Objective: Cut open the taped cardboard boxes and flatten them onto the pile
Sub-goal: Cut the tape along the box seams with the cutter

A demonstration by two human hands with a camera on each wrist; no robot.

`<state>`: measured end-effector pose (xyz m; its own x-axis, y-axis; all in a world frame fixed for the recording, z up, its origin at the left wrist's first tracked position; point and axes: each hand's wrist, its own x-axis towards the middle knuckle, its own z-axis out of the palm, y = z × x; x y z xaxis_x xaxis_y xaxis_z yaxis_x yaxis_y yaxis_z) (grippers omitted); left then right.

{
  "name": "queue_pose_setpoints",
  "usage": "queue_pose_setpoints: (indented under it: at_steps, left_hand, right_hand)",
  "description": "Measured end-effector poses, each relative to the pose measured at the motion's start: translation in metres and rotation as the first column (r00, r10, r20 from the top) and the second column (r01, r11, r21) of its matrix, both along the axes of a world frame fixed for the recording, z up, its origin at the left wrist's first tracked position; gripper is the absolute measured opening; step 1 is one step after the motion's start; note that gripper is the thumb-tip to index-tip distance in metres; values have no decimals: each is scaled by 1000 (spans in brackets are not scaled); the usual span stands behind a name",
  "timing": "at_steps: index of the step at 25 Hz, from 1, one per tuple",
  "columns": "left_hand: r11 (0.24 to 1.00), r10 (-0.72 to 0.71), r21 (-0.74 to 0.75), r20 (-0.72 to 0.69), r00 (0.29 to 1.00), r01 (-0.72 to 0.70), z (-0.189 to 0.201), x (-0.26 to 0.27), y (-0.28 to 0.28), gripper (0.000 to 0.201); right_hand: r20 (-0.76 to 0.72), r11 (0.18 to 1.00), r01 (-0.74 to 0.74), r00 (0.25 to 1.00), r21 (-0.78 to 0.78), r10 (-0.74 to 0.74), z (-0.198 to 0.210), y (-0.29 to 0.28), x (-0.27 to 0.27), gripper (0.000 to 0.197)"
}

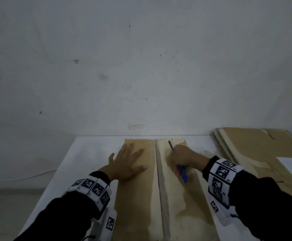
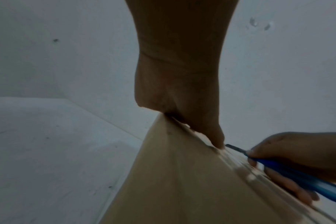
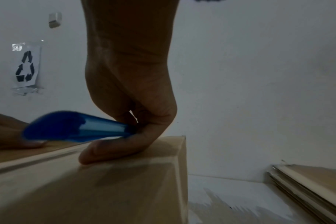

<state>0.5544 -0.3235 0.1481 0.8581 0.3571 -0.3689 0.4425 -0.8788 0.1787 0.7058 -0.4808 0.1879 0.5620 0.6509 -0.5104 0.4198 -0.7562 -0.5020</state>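
The left hand (image 1: 126, 163) lies flat with its fingers spread and straight, palm down on the left top flap of the cardboard box (image 1: 136, 197), holding nothing. The right hand (image 1: 183, 158) has its fingers curled round a blue-handled utility knife (image 1: 182, 172), and its little-finger side rests on the right flap. The knife's dark blade (image 1: 171, 145) points away from the person toward the box's far edge, just right of the taped centre seam (image 1: 162, 188) that runs lengthwise between the two flaps. The box stands on a white table (image 1: 82, 153) pushed against a scuffed white wall (image 1: 141, 66). On the table to the right, apart from the box, lies a pile of flattened cardboard (image 1: 263, 153). In the right wrist view, a recycling sign (image 3: 26, 66) is stuck on the wall.
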Motion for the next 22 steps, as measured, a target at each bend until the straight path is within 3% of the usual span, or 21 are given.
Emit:
queue_pose_setpoints:
  at_steps: [3,6,9,12,17,22]
  left_hand:
    - [999,11,30,-21,1000,-11,-2,5,-5,73]
    - [999,28,23,-74,997,-26,11,20,-10,76]
    - [993,115,-15,-69,991,-116,13,25,-21,92]
    - [987,154,-37,-28,988,-155,1,21,-28,99]
    - [991,105,-78,-45,993,-108,-3,21,-24,83]
    - [989,101,-104,-57,993,-107,-2,20,-24,83]
  right_hand:
    - [121,995,-63,990,-77,72,-1,17,-6,36]
    - [200,997,-47,978,-62,59,-1,30,-12,37]
    - [372,951,-211,884,-227,284,-1,35,-18,43]
    - [390,945,-182,877,-272,281,-11,39,-19,42]
    - [415,938,-167,863,-305,288,-9,43,-22,40]
    - [429,918,-182,841,-352,331,-7,43,-30,43]
